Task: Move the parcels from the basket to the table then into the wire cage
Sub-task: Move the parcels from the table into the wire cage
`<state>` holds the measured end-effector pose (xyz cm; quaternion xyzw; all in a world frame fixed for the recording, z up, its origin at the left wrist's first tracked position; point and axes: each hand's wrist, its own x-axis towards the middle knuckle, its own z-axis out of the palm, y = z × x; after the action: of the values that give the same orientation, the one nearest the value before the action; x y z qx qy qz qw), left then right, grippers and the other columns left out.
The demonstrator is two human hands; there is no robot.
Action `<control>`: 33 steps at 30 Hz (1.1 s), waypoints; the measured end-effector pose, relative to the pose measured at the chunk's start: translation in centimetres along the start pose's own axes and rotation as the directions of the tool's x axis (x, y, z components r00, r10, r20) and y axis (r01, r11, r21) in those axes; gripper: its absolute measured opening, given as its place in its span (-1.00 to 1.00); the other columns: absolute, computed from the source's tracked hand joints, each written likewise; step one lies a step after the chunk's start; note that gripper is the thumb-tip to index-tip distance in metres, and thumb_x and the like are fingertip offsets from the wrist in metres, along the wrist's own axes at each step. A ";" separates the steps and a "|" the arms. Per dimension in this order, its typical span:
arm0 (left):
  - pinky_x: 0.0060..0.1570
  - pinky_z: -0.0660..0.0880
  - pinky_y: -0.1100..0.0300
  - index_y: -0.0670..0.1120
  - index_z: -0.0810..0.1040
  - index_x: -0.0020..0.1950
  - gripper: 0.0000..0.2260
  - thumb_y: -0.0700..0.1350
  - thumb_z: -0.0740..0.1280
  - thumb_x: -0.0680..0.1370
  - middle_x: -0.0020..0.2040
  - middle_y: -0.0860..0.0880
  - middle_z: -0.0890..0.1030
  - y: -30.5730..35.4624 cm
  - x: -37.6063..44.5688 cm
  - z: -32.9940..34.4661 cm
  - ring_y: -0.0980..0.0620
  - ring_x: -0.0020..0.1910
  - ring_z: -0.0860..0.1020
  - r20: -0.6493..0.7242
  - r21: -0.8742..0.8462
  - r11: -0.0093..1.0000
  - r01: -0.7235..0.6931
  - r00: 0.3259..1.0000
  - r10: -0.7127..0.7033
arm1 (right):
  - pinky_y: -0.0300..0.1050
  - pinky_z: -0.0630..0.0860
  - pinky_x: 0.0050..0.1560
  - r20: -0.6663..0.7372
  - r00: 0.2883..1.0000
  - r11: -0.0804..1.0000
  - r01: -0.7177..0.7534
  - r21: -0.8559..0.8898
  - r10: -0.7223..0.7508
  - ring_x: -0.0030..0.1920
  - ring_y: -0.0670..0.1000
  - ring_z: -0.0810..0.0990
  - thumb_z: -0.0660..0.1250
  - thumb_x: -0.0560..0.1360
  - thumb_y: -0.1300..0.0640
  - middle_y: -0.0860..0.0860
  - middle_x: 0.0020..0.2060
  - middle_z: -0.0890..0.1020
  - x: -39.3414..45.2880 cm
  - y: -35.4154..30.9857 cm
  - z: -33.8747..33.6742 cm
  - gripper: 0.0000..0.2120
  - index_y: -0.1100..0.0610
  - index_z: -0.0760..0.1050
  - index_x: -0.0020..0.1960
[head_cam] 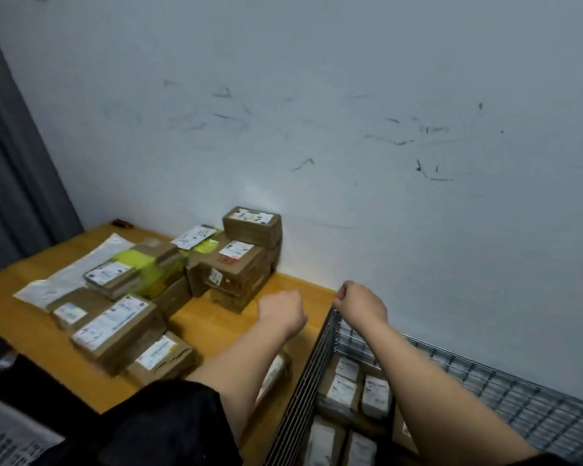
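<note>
While the left hand [283,309] hangs curled, the right hand [360,302] grips the wire cage [317,361] corner.

A pale blue-grey wall [350,112] fills most of the frame, scuffed with dark scratches and smears across its middle and right. Down the left edge hangs a grey curtain [11,169] in vertical folds. At the far left corner of the wooden top, against the wall, lies a small dark reddish object [122,224], too blurred to identify; possibly a small tool or clip.
</note>
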<state>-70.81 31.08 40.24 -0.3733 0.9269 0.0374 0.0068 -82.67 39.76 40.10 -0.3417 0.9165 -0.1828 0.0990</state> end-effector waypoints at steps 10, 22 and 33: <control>-0.04 0.52 0.09 -0.07 0.43 0.20 -0.73 0.01 0.16 0.57 0.10 -0.08 0.59 -11.2 -6.8 -4.8 -0.11 0.05 0.57 -0.100 -0.036 0.970 0.240 0.965 -0.243 | -0.11 0.45 -0.04 0.002 0.968 0.967 0.251 0.049 -0.252 0.11 0.15 0.57 0.22 0.53 0.06 0.08 0.11 0.61 -4.5 -11.6 -0.7 -0.81 0.08 0.52 0.08; -0.03 0.51 0.09 -0.10 0.44 0.17 -0.75 -0.01 0.17 0.57 0.13 -0.11 0.57 -25.9 -7.6 -5.3 -0.11 0.08 0.55 -0.086 -0.112 0.937 0.332 0.936 -0.342 | -0.02 0.51 0.02 0.068 0.954 0.956 0.293 0.006 -0.292 0.10 0.15 0.58 0.20 0.55 0.02 0.08 0.10 0.61 -5.6 -24.2 5.6 -0.76 0.10 0.50 0.14; 0.30 0.36 -0.01 -0.14 0.25 0.45 -0.43 0.13 0.23 0.54 0.41 -0.18 0.38 -40.1 -5.6 1.3 -0.20 0.34 0.38 0.286 -0.498 0.616 0.611 0.786 -0.548 | 0.03 0.48 0.15 0.235 0.956 0.985 0.173 0.023 -0.174 0.21 0.17 0.51 0.22 0.52 0.01 0.09 0.24 0.52 -4.6 -33.9 16.6 -0.66 0.09 0.43 0.26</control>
<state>-39.03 6.27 36.57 -0.6343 0.6998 0.3257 -0.0435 -54.18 14.66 38.87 -0.4400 0.8645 -0.1499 0.1910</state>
